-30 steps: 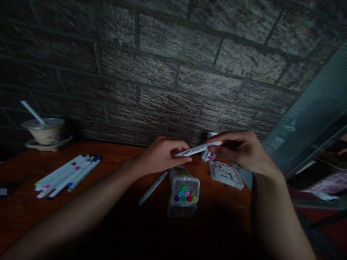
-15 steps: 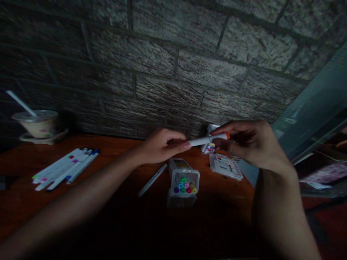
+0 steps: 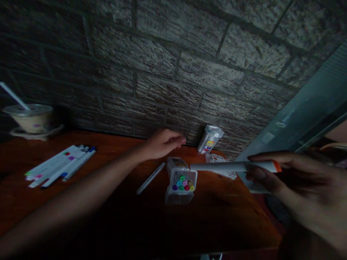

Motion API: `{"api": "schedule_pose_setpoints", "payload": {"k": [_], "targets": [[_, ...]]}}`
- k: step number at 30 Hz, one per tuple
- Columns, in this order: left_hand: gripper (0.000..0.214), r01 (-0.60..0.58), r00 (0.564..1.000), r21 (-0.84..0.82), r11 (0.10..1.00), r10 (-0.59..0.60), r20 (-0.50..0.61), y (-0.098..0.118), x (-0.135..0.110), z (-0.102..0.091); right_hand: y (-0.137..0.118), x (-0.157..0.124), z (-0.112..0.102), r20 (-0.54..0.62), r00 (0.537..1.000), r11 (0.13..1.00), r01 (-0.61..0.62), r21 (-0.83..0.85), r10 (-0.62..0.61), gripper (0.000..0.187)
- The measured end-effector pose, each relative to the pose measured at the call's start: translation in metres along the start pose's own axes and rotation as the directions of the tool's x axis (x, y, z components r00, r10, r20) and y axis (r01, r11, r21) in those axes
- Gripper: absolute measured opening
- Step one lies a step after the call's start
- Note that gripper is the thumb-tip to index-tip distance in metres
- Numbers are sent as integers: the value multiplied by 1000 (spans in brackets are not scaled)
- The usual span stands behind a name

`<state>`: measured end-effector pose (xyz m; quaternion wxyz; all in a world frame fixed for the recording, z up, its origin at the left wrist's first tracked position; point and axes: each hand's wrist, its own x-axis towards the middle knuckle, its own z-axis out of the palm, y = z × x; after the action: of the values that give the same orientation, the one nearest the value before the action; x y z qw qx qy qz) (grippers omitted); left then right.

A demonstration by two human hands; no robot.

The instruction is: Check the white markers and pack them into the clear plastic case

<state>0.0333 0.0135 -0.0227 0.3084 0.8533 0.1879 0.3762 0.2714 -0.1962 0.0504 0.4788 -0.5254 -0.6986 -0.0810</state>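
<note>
My right hand [image 3: 292, 187] pinches a white marker [image 3: 225, 166] with an orange end between thumb and fingers, close to the camera at the right. The marker points left. My left hand [image 3: 165, 143] hovers behind the clear marker case, its fingers curled together with nothing seen in them. Colourful marker ends show in the open mouth of the case [image 3: 179, 199], which lies facing me. A single white marker [image 3: 150, 178] rests on the table just left of the case.
Several white markers [image 3: 61, 164] lie in a bunch at the left of the wooden table [image 3: 114, 209]. Behind them stands a lidded drink cup [image 3: 35, 119] with a straw. A clear container [image 3: 210, 140] leans near the brick wall [image 3: 151, 68], by a flat clear lid [image 3: 230, 174].
My left hand has let go of the marker. My right hand has brought it right, down and nearer to the camera, uncovering the container by the wall.
</note>
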Motion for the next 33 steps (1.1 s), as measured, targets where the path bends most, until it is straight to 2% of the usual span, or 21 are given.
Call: {"api": "schedule_pose_setpoints", "payload": {"k": [4,8,15,20,26,30,33], "targets": [[31,-29,996,133,991,17,88,3,-3,6,0,-22,-3,79,997,995,0,-104,8,10],[31,-24,987,187,982,-7,162,5,-6,10,6,-31,3,145,988,990,64,-125,-46,13],[25,-43,985,195,980,9,171,4,-5,12,1,-29,19,214,955,962,236,-137,-204,18],[23,-56,973,216,975,5,229,3,-6,17,-7,-29,32,273,912,918,359,-170,-306,11],[22,-94,960,199,975,36,277,-2,-7,20,-14,-26,58,352,843,870,474,-133,-406,31],[20,-95,962,182,979,43,269,-3,-7,21,-13,-23,69,386,783,812,569,-129,-487,44],[25,-107,957,176,979,53,285,-3,-6,22,-5,-25,76,397,781,813,568,-127,-483,46]]}}
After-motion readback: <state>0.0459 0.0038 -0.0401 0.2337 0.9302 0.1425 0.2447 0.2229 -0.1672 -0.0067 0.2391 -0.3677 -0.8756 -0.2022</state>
